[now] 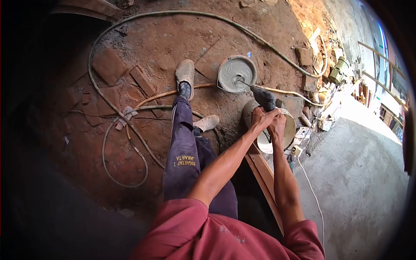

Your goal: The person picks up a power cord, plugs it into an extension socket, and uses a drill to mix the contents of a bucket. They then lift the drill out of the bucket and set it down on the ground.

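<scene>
Both my hands are closed on a dark power drill [263, 98]. My left hand [262, 118] wraps its rear part, and my right hand [277, 125] grips right beside it, partly overlapped. The drill's thin mixing shaft [245, 82] reaches down into wet grey mortar [234, 71], which shows swirl rings around it. A round bucket [219, 82] holds this mortar; the mixing end is hidden below the surface. Under my hands and forearms stands a pale bucket [291, 128], largely covered by them.
A long hose [182, 12] loops over the dirt floor and broken tiles [108, 66]. My shoes [185, 71] are left of the mortar bucket. Wooden planks [262, 169] lie below my arms. A socket [296, 151] with a white cord [313, 190] and a green pump [339, 70] are at right.
</scene>
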The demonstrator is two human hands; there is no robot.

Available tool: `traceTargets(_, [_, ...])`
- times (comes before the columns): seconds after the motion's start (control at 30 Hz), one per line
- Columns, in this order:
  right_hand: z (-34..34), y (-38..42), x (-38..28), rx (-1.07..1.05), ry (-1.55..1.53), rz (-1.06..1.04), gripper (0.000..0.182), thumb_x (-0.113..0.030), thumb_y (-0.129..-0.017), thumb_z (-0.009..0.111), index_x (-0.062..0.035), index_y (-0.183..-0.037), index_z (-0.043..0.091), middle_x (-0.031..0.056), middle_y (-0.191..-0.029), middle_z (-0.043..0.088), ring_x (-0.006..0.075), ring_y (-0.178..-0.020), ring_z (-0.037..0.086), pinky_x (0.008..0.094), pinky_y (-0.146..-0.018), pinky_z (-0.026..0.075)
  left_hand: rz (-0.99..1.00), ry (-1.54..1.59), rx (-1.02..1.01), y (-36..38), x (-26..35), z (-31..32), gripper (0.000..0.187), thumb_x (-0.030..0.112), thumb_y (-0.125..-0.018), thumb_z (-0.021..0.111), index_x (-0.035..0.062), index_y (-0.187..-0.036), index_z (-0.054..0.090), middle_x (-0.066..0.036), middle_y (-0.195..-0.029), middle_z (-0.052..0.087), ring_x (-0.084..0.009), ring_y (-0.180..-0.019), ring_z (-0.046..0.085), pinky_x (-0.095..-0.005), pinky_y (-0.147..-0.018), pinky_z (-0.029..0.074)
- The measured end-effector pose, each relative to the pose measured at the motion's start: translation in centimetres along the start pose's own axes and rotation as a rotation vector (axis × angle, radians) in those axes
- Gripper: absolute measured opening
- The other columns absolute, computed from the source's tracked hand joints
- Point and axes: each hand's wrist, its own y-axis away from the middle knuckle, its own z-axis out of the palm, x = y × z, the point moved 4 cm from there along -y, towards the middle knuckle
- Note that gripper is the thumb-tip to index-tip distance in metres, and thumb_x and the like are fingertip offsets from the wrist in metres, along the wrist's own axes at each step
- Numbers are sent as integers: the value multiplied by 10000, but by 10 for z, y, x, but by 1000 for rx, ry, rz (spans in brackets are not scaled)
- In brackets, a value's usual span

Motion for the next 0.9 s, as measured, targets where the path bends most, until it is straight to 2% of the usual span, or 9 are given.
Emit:
traceTargets(0.27, [0, -1, -8, -31, -114, 2, 390, -325, -831, 619, 52, -770, 538, 237, -716, 606, 378, -648, 593, 422, -587, 456, 41, -62, 58, -10, -12, -8, 282, 250, -739, 735, -2, -656, 637, -15, -660, 628, -73, -573, 543, -280, -499, 438])
traceTargets(0.3, [1, -2, -10, -8, 24, -80, 363, -299, -827, 611, 53, -769, 543, 227, -709, 607, 372, -644, 594, 425, -590, 457, 41, -38, 45, -8, -12, -8, 285, 259, -740, 738, -5, -681, 647, -16, -683, 638, -74, -587, 553, -276, -515, 447])
traceTargets(0.43, [7, -4, -6, -35, 55, -108, 352, -293, -811, 615, 53, -778, 558, 228, -722, 614, 371, -646, 603, 429, -591, 460, 25, -64, 67, -4, -13, -11, 294, 270, -742, 739, -11, -712, 658, -25, -712, 652, -78, -599, 565, -276, -533, 458])
traceTargets(0.5, [5, -7, -6, -40, 57, -96, 352, -293, -810, 614, 53, -776, 558, 233, -728, 616, 371, -643, 603, 429, -586, 460, 83, -67, 92, -7, -10, -13, 406, 353, -719, 742, -45, -685, 669, -84, -644, 658, -130, -558, 599, -306, -504, 470])
traceTargets(0.6, [5, 2, -8, -71, 58, -51, 352, -293, -808, 613, 53, -772, 559, 241, -739, 621, 372, -636, 604, 428, -577, 461, 76, 21, 85, -11, -19, -12, 394, 342, -725, 739, -43, -683, 668, -79, -647, 660, -128, -558, 599, -302, -504, 471])
traceTargets(0.67, [8, -3, -8, 1, 67, -50, 353, -290, -807, 612, 57, -774, 556, 241, -725, 615, 376, -642, 604, 425, -577, 460, 48, -85, 70, 0, 9, -15, 314, 284, -751, 727, -23, -733, 666, -49, -711, 659, -99, -606, 582, -283, -550, 467])
traceTargets(0.73, [4, 0, -14, -70, -34, -15, 345, -284, -807, 609, 55, -774, 554, 247, -720, 608, 385, -650, 603, 430, -580, 457, 30, -26, 60, 5, 5, -17, 308, 277, -750, 730, -23, -723, 664, -53, -705, 658, -100, -603, 580, -283, -547, 467])
traceTargets(0.87, [7, -4, -16, -14, 24, -86, 359, -287, -809, 611, 64, -776, 546, 249, -708, 600, 383, -638, 591, 418, -581, 452, 16, -174, 93, -6, -8, -20, 296, 278, -757, 719, -14, -732, 671, -47, -712, 661, -100, -622, 588, -277, -566, 471])
traceTargets(0.9, [7, -2, -13, -24, -54, -31, 372, -293, -806, 617, 72, -780, 544, 249, -707, 599, 379, -634, 590, 416, -583, 452, 41, -43, 57, -5, -10, -17, 288, 275, -758, 716, -10, -744, 676, -45, -718, 663, -102, -631, 593, -276, -575, 473])
